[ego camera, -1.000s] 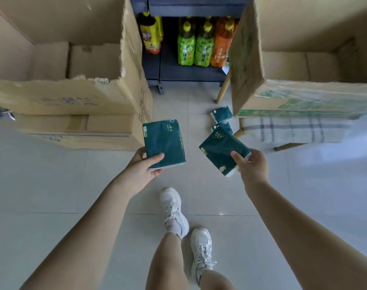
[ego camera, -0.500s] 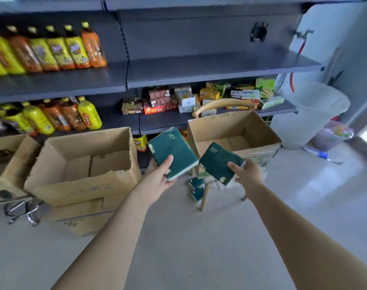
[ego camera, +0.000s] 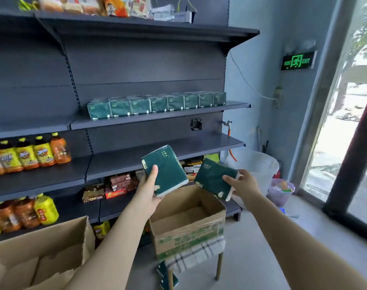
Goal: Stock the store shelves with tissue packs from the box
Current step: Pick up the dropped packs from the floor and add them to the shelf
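I gripped the left pack (ego camera: 165, 170) in my left hand (ego camera: 147, 191), thumb across its face; my right hand (ego camera: 244, 188) pinched the right pack (ego camera: 215, 177). Both hung over the box (ego camera: 188, 229), below the shelf (ego camera: 178, 115), where bare board fronted the stocked row (ego camera: 157, 104).

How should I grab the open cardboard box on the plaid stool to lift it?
Likely the top rims of two opposite walls, one hand each, from above. The cardboard box stands upright and open-topped on the plaid stool, so its rims are free and its base is not. The left hand and right hand each hold a tissue pack; free them first.
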`<state>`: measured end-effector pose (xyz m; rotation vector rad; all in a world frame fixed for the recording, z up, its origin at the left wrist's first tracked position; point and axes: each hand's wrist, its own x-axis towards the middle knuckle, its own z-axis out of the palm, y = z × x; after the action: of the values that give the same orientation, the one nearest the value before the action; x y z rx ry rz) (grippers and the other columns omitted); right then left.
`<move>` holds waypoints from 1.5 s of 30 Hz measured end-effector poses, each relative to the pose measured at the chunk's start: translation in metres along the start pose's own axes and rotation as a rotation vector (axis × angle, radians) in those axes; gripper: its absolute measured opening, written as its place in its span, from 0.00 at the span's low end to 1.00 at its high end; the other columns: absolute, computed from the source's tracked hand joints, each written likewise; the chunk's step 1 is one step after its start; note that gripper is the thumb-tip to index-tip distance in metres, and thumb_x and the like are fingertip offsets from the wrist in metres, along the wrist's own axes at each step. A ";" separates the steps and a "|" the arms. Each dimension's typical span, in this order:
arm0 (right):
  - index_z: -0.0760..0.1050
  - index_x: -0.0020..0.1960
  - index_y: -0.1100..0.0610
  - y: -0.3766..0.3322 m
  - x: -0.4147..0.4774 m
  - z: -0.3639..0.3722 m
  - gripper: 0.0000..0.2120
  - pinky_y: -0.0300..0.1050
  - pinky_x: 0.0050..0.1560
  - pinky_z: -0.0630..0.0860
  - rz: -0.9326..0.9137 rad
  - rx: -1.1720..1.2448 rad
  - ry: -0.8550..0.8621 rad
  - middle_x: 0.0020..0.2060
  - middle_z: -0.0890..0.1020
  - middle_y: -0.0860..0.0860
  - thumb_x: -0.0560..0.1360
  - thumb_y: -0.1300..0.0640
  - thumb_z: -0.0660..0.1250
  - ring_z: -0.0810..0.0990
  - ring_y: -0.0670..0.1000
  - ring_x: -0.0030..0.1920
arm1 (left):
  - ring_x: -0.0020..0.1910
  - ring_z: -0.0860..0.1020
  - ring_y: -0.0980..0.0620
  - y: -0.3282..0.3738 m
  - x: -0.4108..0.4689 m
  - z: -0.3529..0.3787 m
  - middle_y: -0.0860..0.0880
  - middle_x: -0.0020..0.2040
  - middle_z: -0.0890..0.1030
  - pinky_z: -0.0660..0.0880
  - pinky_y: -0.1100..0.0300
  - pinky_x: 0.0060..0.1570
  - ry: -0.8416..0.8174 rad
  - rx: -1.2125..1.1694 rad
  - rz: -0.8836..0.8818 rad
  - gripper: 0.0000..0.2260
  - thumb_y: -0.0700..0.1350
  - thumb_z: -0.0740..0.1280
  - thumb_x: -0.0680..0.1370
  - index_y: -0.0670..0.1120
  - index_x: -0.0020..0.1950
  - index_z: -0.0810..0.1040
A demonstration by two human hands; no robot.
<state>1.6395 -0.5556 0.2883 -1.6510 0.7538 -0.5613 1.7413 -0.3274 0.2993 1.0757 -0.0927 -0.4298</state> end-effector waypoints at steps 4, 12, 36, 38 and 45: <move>0.70 0.64 0.59 -0.031 0.040 -0.074 0.24 0.57 0.55 0.78 -0.096 -0.022 0.017 0.59 0.76 0.58 0.72 0.54 0.73 0.78 0.58 0.55 | 0.59 0.77 0.45 -0.011 0.009 0.080 0.47 0.61 0.79 0.74 0.46 0.60 -0.010 -0.047 0.060 0.15 0.52 0.65 0.78 0.52 0.64 0.74; 0.68 0.64 0.58 -0.067 0.122 -0.193 0.24 0.55 0.54 0.78 -0.239 0.002 0.034 0.51 0.74 0.53 0.72 0.56 0.73 0.76 0.55 0.49 | 0.53 0.78 0.47 -0.038 0.022 0.221 0.46 0.56 0.80 0.76 0.51 0.52 -0.056 -0.116 0.145 0.09 0.43 0.64 0.79 0.48 0.60 0.73; 0.68 0.63 0.55 -0.133 0.515 -0.199 0.21 0.42 0.41 0.74 -0.371 0.030 0.046 0.50 0.77 0.52 0.73 0.57 0.71 0.78 0.51 0.45 | 0.46 0.80 0.49 -0.020 0.391 0.412 0.48 0.49 0.82 0.76 0.54 0.46 -0.154 -0.072 0.191 0.06 0.41 0.65 0.78 0.52 0.51 0.75; 0.69 0.63 0.55 -0.138 0.546 -0.199 0.21 0.43 0.44 0.74 -0.380 0.062 0.053 0.49 0.77 0.51 0.73 0.58 0.71 0.77 0.51 0.46 | 0.47 0.80 0.49 -0.020 0.419 0.428 0.48 0.50 0.82 0.76 0.53 0.48 -0.152 -0.050 0.205 0.06 0.41 0.65 0.78 0.52 0.50 0.76; 0.69 0.64 0.55 -0.155 0.683 -0.197 0.23 0.50 0.51 0.78 -0.413 0.088 -0.020 0.54 0.79 0.54 0.72 0.56 0.72 0.79 0.54 0.51 | 0.47 0.80 0.49 -0.024 0.514 0.477 0.47 0.49 0.82 0.76 0.55 0.44 -0.090 -0.056 0.268 0.05 0.41 0.66 0.78 0.50 0.50 0.77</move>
<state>1.9874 -1.1716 0.4565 -1.7354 0.3649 -0.8534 2.0707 -0.9317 0.4388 0.9726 -0.3000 -0.2371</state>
